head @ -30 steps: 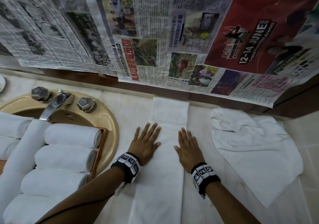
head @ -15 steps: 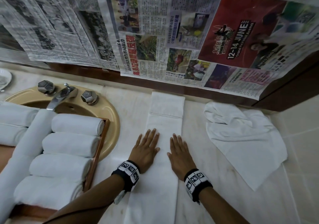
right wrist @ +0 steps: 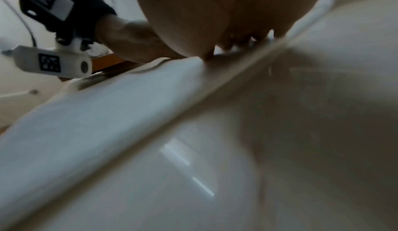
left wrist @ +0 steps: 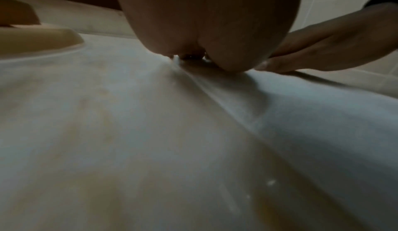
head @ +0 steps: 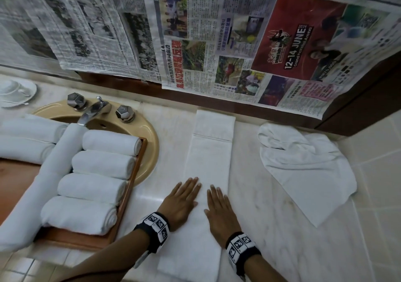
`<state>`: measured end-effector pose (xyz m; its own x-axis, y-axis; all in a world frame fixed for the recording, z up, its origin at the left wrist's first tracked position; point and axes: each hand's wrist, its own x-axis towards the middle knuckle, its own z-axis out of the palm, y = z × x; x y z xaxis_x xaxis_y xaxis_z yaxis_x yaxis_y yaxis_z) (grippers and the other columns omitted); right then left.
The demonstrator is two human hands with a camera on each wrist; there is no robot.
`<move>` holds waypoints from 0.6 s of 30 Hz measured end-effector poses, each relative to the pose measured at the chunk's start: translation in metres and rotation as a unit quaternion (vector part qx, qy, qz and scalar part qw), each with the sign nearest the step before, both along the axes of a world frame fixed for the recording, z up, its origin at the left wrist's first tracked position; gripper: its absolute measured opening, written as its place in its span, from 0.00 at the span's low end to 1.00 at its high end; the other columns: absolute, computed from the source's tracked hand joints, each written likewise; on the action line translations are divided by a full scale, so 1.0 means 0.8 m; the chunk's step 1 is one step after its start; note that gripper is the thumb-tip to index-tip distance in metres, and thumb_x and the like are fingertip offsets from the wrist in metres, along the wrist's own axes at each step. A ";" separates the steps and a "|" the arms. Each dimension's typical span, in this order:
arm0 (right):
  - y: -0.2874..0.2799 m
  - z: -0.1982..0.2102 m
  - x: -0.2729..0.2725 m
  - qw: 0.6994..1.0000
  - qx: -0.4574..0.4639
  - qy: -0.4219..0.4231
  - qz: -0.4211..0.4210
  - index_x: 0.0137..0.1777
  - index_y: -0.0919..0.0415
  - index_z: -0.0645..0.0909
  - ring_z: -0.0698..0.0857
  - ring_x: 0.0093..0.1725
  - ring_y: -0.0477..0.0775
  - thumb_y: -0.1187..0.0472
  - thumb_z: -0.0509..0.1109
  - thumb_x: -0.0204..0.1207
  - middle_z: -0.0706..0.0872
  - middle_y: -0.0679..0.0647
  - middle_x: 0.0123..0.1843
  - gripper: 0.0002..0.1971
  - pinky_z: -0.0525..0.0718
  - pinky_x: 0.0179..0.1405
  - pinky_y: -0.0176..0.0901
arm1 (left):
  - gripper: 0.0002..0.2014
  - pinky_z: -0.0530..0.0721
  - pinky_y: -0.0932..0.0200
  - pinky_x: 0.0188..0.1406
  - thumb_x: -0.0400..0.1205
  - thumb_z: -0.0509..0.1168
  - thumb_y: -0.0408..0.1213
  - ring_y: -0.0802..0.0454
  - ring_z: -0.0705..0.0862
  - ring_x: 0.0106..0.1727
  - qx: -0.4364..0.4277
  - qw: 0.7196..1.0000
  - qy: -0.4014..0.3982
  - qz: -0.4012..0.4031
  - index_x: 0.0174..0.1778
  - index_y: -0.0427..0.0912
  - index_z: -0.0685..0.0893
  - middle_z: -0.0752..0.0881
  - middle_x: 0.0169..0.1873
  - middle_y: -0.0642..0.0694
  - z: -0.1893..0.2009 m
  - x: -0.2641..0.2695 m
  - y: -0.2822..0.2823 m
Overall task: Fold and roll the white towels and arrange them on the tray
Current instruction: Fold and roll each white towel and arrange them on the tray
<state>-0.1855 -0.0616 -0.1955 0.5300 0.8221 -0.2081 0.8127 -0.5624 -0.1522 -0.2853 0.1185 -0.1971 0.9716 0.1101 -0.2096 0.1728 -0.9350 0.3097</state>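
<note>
Strip: I see the towel strip (head: 209, 173) folded long and narrow on the counter (head: 271, 227), just right of the sink (head: 149, 151), its far end by the wall.
Left hand: my left hand (head: 181, 203) lies flat on the strip's left edge, fingers straight, grasping nothing.
Right hand: my right hand (head: 219, 210) lies flat on the strip's right half, fingers straight, also grasping nothing.
Why flat: I judge both palms press the layers smooth near the near end, so the roll can start tight and even.
Tray: the tray (head: 130, 186) sits over the sink, close to the strip, I think to keep the carry short.
Rolls: 4 rolls (head: 102, 164) lie stacked side by side in the tray's right part; 1 long roll (head: 43, 182) lies across them on their left.
Spare towel: 1 loose towel (head: 308, 173) waits crumpled on the counter, well right of the sink.
Writing: the newspaper (head: 217, 43) on the wall behind the sink shows a red advert reading "12-14 JUNE" and "Arena"; the rest is Chinese print too small for me to read.
Wristbands: black and white square markers, no words.
</note>
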 end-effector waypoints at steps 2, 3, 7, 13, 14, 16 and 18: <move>-0.016 -0.002 -0.002 1.000 -0.007 0.007 -0.026 0.84 0.65 0.60 0.56 0.85 0.57 0.49 0.34 0.88 0.58 0.59 0.86 0.32 0.51 0.79 0.52 | 0.29 0.38 0.51 0.82 0.91 0.39 0.52 0.50 0.38 0.86 0.021 0.999 0.012 0.030 0.87 0.49 0.41 0.38 0.86 0.50 -0.002 -0.012 0.012; -0.020 -0.001 -0.002 0.999 -0.007 0.008 -0.044 0.83 0.66 0.61 0.57 0.85 0.59 0.49 0.33 0.88 0.58 0.60 0.86 0.32 0.51 0.79 0.53 | 0.30 0.40 0.50 0.82 0.90 0.40 0.53 0.48 0.42 0.87 0.032 0.998 0.014 0.049 0.87 0.48 0.43 0.40 0.86 0.48 0.001 -0.017 0.017; -0.016 0.003 -0.028 0.999 0.019 0.002 -0.051 0.80 0.69 0.66 0.64 0.83 0.61 0.52 0.35 0.88 0.63 0.63 0.84 0.31 0.52 0.79 0.54 | 0.30 0.37 0.50 0.83 0.91 0.39 0.52 0.50 0.36 0.86 0.029 0.999 0.000 0.016 0.87 0.46 0.40 0.37 0.85 0.49 0.007 -0.029 -0.007; -0.049 -0.002 -0.047 1.000 0.002 -0.008 -0.019 0.81 0.66 0.66 0.64 0.83 0.59 0.47 0.45 0.86 0.63 0.60 0.84 0.31 0.55 0.78 0.55 | 0.31 0.43 0.46 0.81 0.90 0.36 0.57 0.48 0.47 0.87 0.062 0.996 0.036 0.047 0.88 0.47 0.46 0.45 0.86 0.49 -0.004 -0.068 -0.026; -0.050 -0.001 -0.047 0.999 -0.001 -0.002 -0.032 0.80 0.67 0.67 0.65 0.82 0.60 0.47 0.42 0.87 0.65 0.61 0.83 0.32 0.53 0.79 0.54 | 0.32 0.43 0.45 0.81 0.89 0.35 0.57 0.47 0.48 0.87 0.068 0.995 0.031 0.069 0.87 0.46 0.47 0.46 0.86 0.48 -0.002 -0.071 -0.024; -0.046 0.004 -0.054 0.999 -0.005 0.015 -0.052 0.78 0.70 0.71 0.69 0.80 0.61 0.47 0.40 0.87 0.69 0.63 0.81 0.33 0.49 0.79 0.53 | 0.31 0.38 0.46 0.82 0.89 0.36 0.56 0.48 0.41 0.87 0.061 0.994 0.026 0.085 0.87 0.45 0.43 0.40 0.85 0.48 0.004 -0.071 -0.034; -0.042 0.007 -0.075 0.999 0.001 0.021 -0.050 0.76 0.70 0.73 0.71 0.79 0.61 0.48 0.46 0.85 0.71 0.63 0.80 0.31 0.49 0.79 0.51 | 0.31 0.34 0.49 0.82 0.90 0.38 0.54 0.50 0.36 0.86 0.047 0.997 0.016 0.066 0.86 0.46 0.38 0.36 0.84 0.50 0.002 -0.074 -0.059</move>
<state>-0.2456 -0.0952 -0.1896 0.5996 0.7663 -0.2308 0.7457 -0.6396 -0.1867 -0.3448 0.0715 -0.1953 0.9403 0.2570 -0.2230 0.3045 -0.9280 0.2145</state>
